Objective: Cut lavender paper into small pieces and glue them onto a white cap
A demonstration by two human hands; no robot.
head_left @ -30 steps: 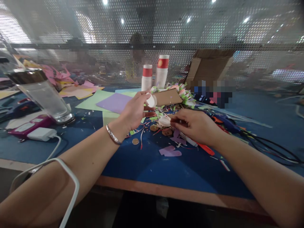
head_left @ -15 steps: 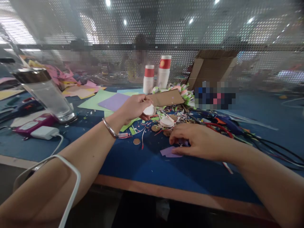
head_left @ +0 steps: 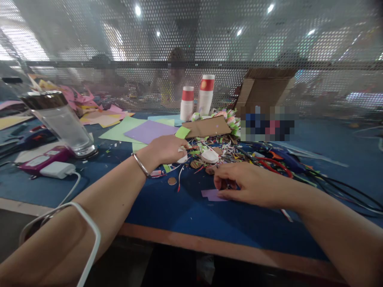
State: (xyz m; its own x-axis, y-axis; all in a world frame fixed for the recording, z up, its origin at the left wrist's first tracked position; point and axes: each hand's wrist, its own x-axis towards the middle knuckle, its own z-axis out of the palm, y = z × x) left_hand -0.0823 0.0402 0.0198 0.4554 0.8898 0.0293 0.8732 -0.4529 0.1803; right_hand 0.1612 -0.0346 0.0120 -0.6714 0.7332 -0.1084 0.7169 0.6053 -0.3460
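My left hand (head_left: 169, 148) is low over the left side of the scrap pile, with its fingers closed on a white round piece (head_left: 182, 158). The hand partly hides this piece. Another white round piece (head_left: 210, 156) lies flat among the scraps, just right of the left hand. My right hand (head_left: 236, 181) rests on the table with its fingers curved and a gap between thumb and forefinger. Its thumb lies at the edge of some small purple paper pieces (head_left: 211, 194). Near the table's middle is a small brown disc (head_left: 172, 181).
Paper scraps and thin strips (head_left: 230, 149) lie before a cardboard piece (head_left: 206, 126). Behind stand two stacks of paper cups (head_left: 187, 105). Coloured sheets (head_left: 149, 130), a glass bottle (head_left: 64, 125) and a purple power strip (head_left: 44, 159) are left; a blue-handled tool (head_left: 289, 157) with cables is right.
My left hand has moved down, lowering the white round piece to the scraps. A green paper piece now shows above that hand. My right hand has hardly moved.
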